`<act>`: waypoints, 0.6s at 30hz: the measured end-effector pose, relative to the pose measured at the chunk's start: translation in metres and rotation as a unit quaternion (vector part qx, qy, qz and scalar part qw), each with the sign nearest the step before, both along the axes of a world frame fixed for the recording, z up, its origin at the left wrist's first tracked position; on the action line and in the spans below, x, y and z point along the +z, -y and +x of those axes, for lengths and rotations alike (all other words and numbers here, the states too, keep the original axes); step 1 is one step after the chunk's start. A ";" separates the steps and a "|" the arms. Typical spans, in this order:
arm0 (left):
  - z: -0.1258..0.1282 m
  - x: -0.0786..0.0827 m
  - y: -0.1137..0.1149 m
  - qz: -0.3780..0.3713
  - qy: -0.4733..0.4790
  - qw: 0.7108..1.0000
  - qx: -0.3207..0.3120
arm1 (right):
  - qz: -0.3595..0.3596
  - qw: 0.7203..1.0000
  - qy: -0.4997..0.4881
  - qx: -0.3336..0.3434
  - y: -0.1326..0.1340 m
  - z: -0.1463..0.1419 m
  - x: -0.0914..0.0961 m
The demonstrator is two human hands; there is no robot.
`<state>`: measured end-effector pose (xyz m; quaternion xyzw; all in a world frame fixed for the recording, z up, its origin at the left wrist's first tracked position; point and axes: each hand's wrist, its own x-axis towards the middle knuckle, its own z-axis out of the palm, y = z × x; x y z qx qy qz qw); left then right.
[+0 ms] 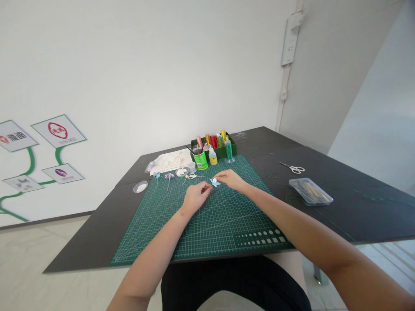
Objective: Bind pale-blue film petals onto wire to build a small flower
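Observation:
Both my hands rest on a green cutting mat [207, 224] laid on a dark table [356, 203]. My right hand [231, 178] pinches a small pale blue craft flower [215, 182] between its fingertips. My left hand [196, 196] is curled closed just left of that flower, fingers pressed together; what it grips, if anything, is too small to make out. Two finished small flowers on wire stems, one blue [157, 175] and one purple [169, 176], lie at the mat's far left.
A green box of thread spools [218, 146], a green cup of tools [200, 159] and a yellow glue bottle [212, 157] stand at the mat's far edge. Paper sheets [171, 160], a clear round tin [140, 186], small scissors [193, 176], larger scissors [292, 167] and a clear plastic case [310, 191] also lie about.

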<state>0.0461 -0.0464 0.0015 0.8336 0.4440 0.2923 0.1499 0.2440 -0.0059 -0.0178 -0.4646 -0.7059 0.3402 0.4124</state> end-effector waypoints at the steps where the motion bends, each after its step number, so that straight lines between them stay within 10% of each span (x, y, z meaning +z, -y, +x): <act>1: 0.000 0.000 0.000 0.003 0.011 1.000 0.012 | 0.002 1.000 0.006 -0.001 -0.001 0.000 -0.002; 18: -0.005 0.002 -0.005 0.034 0.058 0.991 0.113 | -0.031 0.993 0.111 0.023 0.015 -0.002 0.015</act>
